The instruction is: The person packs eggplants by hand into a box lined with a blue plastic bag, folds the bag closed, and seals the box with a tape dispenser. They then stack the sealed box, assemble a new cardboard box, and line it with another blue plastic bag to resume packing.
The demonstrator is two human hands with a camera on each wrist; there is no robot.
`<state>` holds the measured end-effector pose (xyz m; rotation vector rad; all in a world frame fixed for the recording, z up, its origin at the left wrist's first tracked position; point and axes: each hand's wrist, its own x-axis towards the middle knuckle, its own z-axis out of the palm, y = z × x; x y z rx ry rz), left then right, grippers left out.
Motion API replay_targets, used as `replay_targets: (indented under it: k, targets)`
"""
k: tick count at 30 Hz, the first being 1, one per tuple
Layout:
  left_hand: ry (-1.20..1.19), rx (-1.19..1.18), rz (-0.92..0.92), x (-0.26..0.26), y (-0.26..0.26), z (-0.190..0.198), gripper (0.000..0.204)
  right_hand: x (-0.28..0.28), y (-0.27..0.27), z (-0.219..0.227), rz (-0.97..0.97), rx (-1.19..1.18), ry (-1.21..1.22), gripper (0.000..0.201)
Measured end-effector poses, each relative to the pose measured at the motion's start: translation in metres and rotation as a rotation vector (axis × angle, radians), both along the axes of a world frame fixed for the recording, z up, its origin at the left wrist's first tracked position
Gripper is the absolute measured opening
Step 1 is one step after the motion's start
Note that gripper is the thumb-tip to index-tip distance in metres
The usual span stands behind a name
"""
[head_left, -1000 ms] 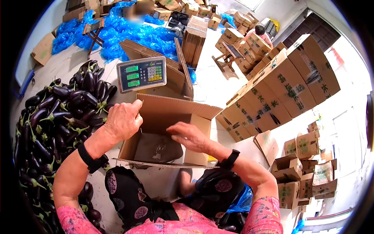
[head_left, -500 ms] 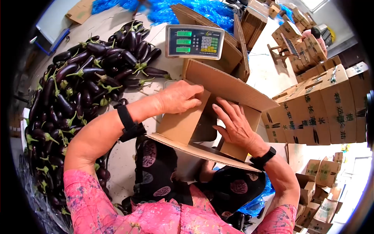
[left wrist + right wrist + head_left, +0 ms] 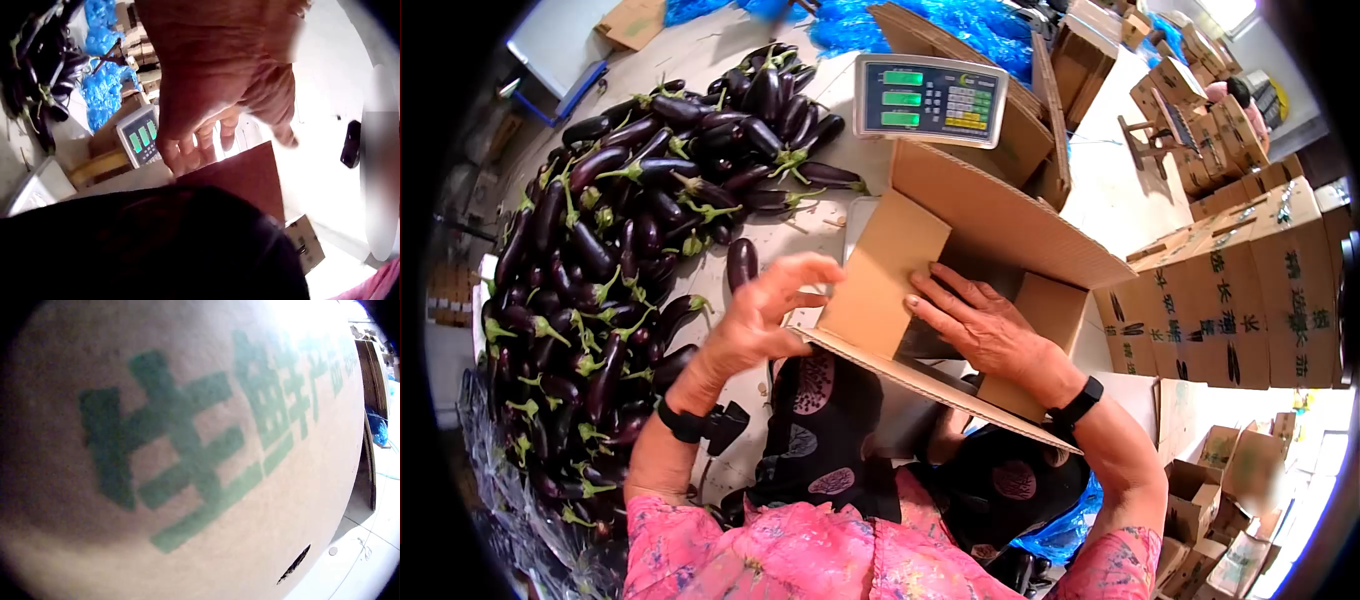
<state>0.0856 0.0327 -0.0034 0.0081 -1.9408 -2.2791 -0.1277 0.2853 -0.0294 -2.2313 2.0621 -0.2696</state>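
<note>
An open cardboard box [image 3: 1000, 222] stands tilted in front of my knees. My right hand [image 3: 960, 315] reaches into it, and its straight fingers press on the inner face of the left flap [image 3: 885, 280]. My left hand [image 3: 785, 300] hovers just left of that flap with fingers loosely spread, holding nothing. The left wrist view shows the left hand [image 3: 219, 94] above the flap's edge [image 3: 240, 181], with the scale [image 3: 140, 134] behind it. Cardboard printed with green characters [image 3: 187, 450] fills the right wrist view.
A big pile of purple eggplants [image 3: 600, 250] covers the floor at left, one loose eggplant [image 3: 741, 262] near the box. A digital scale [image 3: 930, 100] stands behind the box. Stacked printed cartons [image 3: 1240, 290] rise at right, with blue plastic [image 3: 960, 20] and flat cardboard beyond.
My left hand has let go of the left flap and drawn back to the left. The right hand has slid over onto that flap's inner face.
</note>
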Motion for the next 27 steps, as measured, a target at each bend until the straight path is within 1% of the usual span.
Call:
replay_targets:
  k: [1, 3, 4, 7, 8, 11, 13, 14, 15, 17, 18, 21, 23, 24, 25, 26, 27]
  targets:
    - [-0.113, -0.235, 0.093, 0.006, 0.008, -0.008, 0.063, 0.000, 0.000, 0.000, -0.005, 0.008, 0.014, 0.063]
    - [0.139, -0.798, 0.173, 0.010, 0.009, -0.015, 0.045, 0.000, 0.001, -0.001, -0.010, -0.011, 0.003, 0.068]
    - [0.246, -0.917, 0.236, 0.009, 0.013, -0.014, 0.030, 0.001, 0.001, -0.003, -0.022, -0.010, -0.010, 0.070]
    - [0.204, -1.007, 0.253, 0.021, 0.014, -0.011, 0.018, -0.002, 0.001, -0.007, -0.017, -0.003, -0.025, 0.075]
    - [0.186, -1.043, 0.269, 0.022, 0.013, -0.007, 0.018, -0.002, 0.002, -0.007, -0.016, 0.004, -0.025, 0.076]
    - [-0.133, -0.847, 0.478, 0.043, -0.006, 0.017, 0.022, -0.003, 0.001, -0.011, -0.031, 0.006, -0.034, 0.077]
    - [-0.294, -1.185, 0.436, 0.043, -0.037, 0.019, 0.030, -0.002, 0.000, -0.014, -0.028, 0.010, -0.039, 0.077]
    - [-0.461, -1.466, 0.252, 0.053, -0.055, -0.007, 0.051, -0.002, 0.000, -0.015, -0.019, 0.011, -0.030, 0.077]
    - [-0.407, -1.245, 0.249, 0.049, -0.050, 0.000, 0.056, -0.004, -0.001, -0.015, -0.019, 0.013, -0.019, 0.076]
    - [-0.299, -0.789, 0.203, 0.035, -0.024, 0.022, 0.071, -0.002, 0.000, -0.013, -0.015, -0.011, -0.013, 0.073]
    - [-0.113, -0.310, 0.215, 0.027, -0.011, 0.026, 0.078, 0.000, 0.000, -0.010, -0.014, 0.001, -0.022, 0.072]
    - [0.192, -0.591, 0.170, -0.022, 0.014, 0.021, 0.078, -0.002, -0.003, -0.010, -0.006, 0.001, 0.005, 0.069]
    - [0.066, -0.452, 0.069, -0.056, 0.024, 0.018, 0.078, -0.004, -0.002, -0.010, -0.002, -0.017, 0.030, 0.066]
    - [0.188, -0.497, 0.189, -0.072, 0.026, 0.009, 0.076, -0.006, -0.001, -0.009, -0.005, -0.037, 0.040, 0.064]
    - [0.188, -0.586, 0.220, -0.081, 0.022, 0.003, 0.075, -0.006, -0.001, -0.003, -0.005, -0.055, 0.046, 0.062]
    - [0.140, -0.596, 0.271, -0.089, 0.019, -0.005, 0.075, -0.012, 0.002, 0.010, 0.020, -0.150, 0.053, 0.057]
    - [0.085, -0.606, 0.321, -0.094, 0.017, -0.015, 0.076, -0.023, 0.005, 0.027, -0.022, -0.291, 0.015, 0.050]
